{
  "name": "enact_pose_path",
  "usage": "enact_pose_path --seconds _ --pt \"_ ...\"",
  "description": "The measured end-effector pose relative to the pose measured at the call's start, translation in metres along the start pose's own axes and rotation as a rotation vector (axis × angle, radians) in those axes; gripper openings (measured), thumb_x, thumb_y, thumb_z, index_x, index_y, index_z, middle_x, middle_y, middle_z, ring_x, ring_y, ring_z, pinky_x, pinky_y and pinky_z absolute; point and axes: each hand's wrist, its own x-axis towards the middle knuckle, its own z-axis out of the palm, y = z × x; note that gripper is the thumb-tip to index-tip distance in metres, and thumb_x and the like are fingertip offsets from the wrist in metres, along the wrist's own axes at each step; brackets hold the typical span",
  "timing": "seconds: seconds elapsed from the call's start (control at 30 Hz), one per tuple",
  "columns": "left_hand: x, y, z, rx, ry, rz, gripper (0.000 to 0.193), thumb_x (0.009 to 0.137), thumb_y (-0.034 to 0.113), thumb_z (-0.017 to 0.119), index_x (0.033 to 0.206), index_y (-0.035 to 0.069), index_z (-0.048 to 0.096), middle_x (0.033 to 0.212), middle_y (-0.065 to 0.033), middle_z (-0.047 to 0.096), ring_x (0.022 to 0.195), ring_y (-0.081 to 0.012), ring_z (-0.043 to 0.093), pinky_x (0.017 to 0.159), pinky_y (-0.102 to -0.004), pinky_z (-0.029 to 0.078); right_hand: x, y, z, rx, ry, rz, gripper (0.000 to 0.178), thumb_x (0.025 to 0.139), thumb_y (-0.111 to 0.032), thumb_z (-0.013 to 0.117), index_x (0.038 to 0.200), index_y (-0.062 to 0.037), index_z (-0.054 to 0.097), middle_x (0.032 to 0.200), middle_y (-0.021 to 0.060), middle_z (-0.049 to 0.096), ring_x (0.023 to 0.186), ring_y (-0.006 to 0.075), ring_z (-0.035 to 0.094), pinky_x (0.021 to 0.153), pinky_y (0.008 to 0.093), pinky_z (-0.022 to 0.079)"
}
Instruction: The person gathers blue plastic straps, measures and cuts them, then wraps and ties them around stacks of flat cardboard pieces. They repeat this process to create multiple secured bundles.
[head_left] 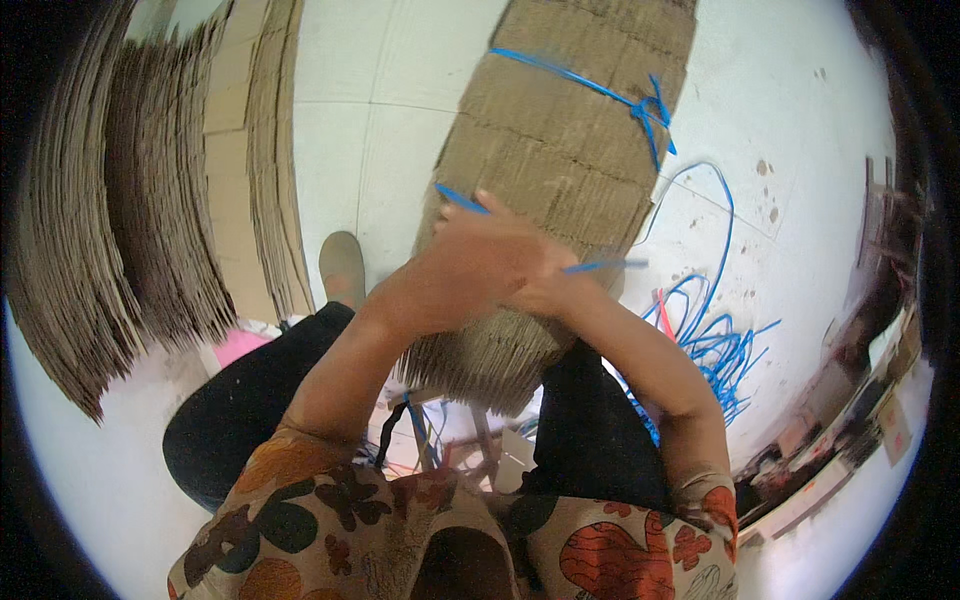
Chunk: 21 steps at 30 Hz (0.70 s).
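Both my hands meet over a long bundle of brown corrugated cardboard pieces (560, 130) lying between my legs. My left hand (450, 268) crosses in front of my right hand (545, 272), and both are blurred. Their fingers look closed on a blue strap (460, 198), though the fingertips are mostly hidden. One part of the strap runs over the bundle's left edge, while a short blurred end sticks out to the right of my right hand. Farther up, a second blue strap (565, 72) is knotted around the bundle near its right edge.
Tall stacks of cardboard pieces (70, 220) stand on the left. A tangle of loose blue strapping (700, 350) lies on the pale floor beside my right knee, one loop reaching toward the bundle. Cluttered items (830, 430) line the right edge. My shoe (342, 265) is left of the bundle.
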Motion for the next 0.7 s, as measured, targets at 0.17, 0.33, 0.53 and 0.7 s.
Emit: enact_pose_path --seconds 0.17,0.33,0.53,0.7 --pt "0.003 0.010 -0.002 0.135 -0.428 -0.117 0.025 0.081 0.011 0.054 0.105 0.008 0.059 0.093 -0.0115 0.063 0.087 -0.0295 0.062 0.071 -0.0373 0.050 -0.101 -0.042 -0.069 -0.553 -0.015 0.707 0.032 0.082 -0.034 0.059 0.101 -0.0081 0.060 0.085 0.0121 0.062 0.081 0.0326 0.061 0.066 0.0399 0.051" --pt "0.032 -0.010 0.021 0.275 -0.485 0.201 0.014 0.080 0.009 0.050 0.091 0.006 0.058 0.083 -0.0136 0.060 0.081 -0.0318 0.060 0.067 -0.0389 0.048 -0.140 -0.028 -0.042 0.082 0.467 0.856 0.065 0.071 -0.023 0.072 0.125 0.0000 0.043 0.095 0.0178 0.057 0.081 0.0276 0.058 0.064 0.0343 0.048" --pt "0.053 -0.028 0.043 0.266 -0.465 0.295 0.019 0.067 0.004 0.055 0.086 0.007 0.054 0.078 -0.0129 0.053 0.078 -0.0337 0.055 0.063 -0.0420 0.045 -0.117 -0.004 -0.032 -0.153 0.476 0.574 0.066 0.071 -0.021 0.070 0.127 -0.0002 0.042 0.095 0.0191 0.056 0.079 0.0357 0.056 0.068 0.0410 0.045" --pt "0.076 -0.031 0.047 0.310 -0.470 0.248 0.026 0.060 0.001 0.059 0.085 0.007 0.053 0.082 -0.0117 0.052 0.081 -0.0319 0.052 0.065 -0.0415 0.045 -0.093 -0.004 -0.046 -0.055 0.471 0.720 0.060 0.070 -0.020 0.070 0.122 -0.0012 0.046 0.085 0.0179 0.055 0.077 0.0352 0.055 0.066 0.0418 0.044"
